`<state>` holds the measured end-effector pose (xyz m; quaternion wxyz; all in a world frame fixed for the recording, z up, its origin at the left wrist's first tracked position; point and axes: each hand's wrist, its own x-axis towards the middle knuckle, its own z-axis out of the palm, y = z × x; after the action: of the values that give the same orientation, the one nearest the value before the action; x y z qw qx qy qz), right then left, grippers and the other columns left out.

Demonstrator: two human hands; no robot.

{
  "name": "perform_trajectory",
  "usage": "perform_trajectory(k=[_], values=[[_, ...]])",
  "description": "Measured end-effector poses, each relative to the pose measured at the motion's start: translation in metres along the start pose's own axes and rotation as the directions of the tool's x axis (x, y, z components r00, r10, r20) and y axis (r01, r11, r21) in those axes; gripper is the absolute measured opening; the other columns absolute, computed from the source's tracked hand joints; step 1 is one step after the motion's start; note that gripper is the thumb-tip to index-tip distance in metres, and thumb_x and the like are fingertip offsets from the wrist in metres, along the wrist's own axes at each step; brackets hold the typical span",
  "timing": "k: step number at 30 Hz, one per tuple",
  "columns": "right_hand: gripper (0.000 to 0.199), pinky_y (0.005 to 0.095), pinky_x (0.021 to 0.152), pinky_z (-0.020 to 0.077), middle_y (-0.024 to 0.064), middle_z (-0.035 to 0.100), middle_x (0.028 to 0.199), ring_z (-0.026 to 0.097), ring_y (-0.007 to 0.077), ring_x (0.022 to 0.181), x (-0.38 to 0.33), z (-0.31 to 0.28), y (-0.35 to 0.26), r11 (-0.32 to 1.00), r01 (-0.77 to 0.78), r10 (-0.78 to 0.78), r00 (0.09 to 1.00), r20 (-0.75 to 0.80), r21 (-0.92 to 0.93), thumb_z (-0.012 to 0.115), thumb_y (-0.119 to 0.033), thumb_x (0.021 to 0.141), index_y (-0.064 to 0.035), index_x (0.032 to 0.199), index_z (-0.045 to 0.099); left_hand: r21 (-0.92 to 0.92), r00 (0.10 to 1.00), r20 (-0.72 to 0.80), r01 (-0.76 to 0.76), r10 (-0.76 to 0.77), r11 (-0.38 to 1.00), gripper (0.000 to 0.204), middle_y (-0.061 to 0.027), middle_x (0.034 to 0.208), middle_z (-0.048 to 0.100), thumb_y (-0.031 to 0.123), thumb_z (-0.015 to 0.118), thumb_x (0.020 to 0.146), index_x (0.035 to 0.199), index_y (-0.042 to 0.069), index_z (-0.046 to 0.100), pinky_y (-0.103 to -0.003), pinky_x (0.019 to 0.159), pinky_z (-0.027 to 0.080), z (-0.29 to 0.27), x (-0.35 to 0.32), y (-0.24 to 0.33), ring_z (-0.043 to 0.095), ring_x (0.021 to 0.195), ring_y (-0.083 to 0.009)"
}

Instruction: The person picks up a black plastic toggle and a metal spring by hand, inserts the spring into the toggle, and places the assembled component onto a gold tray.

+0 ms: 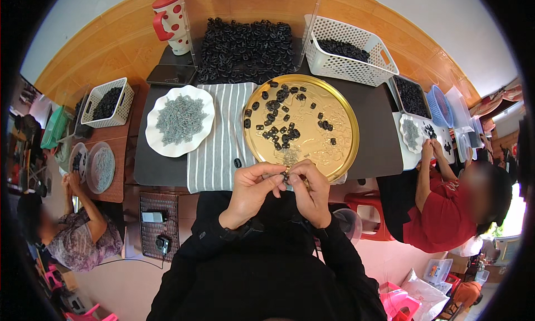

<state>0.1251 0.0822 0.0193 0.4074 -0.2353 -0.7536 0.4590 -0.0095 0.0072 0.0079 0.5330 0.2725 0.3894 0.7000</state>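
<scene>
My left hand and my right hand meet at the near edge of a round gold tray. Fingertips of both are pinched together around a small dark piece, mostly covered by the fingers. On the tray lie loose black oval pieces with holes, scattered and in small clusters. A little heap of thin, pale bits sits just beyond my fingers. One black piece rests on the striped grey cloth beside my left hand. Left of the cloth, a white wavy-rimmed plate holds many small grey-green slender parts.
Behind the tray, a clear bin holds a pile of black pieces. A white perforated basket stands at back right, a red-and-white tumbler at back left. Co-workers sit left and right at neighbouring tables.
</scene>
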Motion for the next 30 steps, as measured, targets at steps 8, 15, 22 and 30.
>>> perform_trajectory(k=[8, 15, 22, 30], values=[[0.011, 0.0292, 0.054, 0.0405, 0.0115, 0.051, 0.074, 0.052, 0.0213, 0.060, 0.003, 0.007, -0.001, 0.982, 0.159, -0.159, 0.987, 0.015, -0.102, 0.051, 0.010, 0.080, 0.0009, 0.085, 0.050, 0.099, 0.994, -0.015, -0.105, 0.107, 0.990, 0.018, -0.0093, 0.085, 0.062, -0.008, 0.057, 0.086, 0.101, -0.004, 0.065, -0.021, 0.054, 0.050, 0.000, -0.006, -0.002, 0.062, 0.070, -0.0119], [0.011, 0.0288, 0.056, 0.0409, 0.0126, 0.051, 0.075, 0.050, 0.0221, 0.061, 0.003, 0.011, 0.000, 0.984, 0.163, -0.159, 0.986, 0.049, -0.075, 0.050, 0.012, 0.079, 0.0016, 0.084, 0.049, 0.110, 0.988, -0.021, -0.151, 0.154, 0.982, 0.018, -0.0086, 0.089, 0.059, -0.009, 0.055, 0.086, 0.100, -0.004, 0.065, -0.021, 0.055, 0.050, 0.000, -0.011, -0.004, 0.061, 0.071, -0.0118], [0.008, 0.0278, 0.060, 0.0425, 0.0138, 0.054, 0.079, 0.053, 0.0219, 0.066, 0.003, 0.009, -0.006, 0.995, 0.091, -0.086, 0.992, 0.087, -0.051, 0.053, 0.009, 0.080, 0.0024, 0.085, 0.052, 0.129, 0.985, -0.016, -0.170, 0.174, 0.977, 0.020, -0.0074, 0.091, 0.059, -0.008, 0.055, 0.087, 0.104, -0.003, 0.064, -0.020, 0.056, 0.048, -0.004, -0.012, 0.002, 0.060, 0.070, -0.0105], [0.008, 0.0281, 0.063, 0.0446, 0.0126, 0.057, 0.081, 0.056, 0.0233, 0.068, 0.011, 0.013, -0.017, 0.977, 0.054, -0.081, 0.990, -0.120, -0.208, 0.057, 0.005, 0.080, 0.0021, 0.088, 0.057, 0.097, 0.916, -0.301, -0.249, 0.267, 0.964, 0.018, -0.0079, 0.085, 0.062, -0.004, 0.058, 0.086, 0.103, -0.005, 0.064, -0.021, 0.057, 0.046, -0.060, -0.030, 0.032, 0.061, 0.068, -0.0119]])
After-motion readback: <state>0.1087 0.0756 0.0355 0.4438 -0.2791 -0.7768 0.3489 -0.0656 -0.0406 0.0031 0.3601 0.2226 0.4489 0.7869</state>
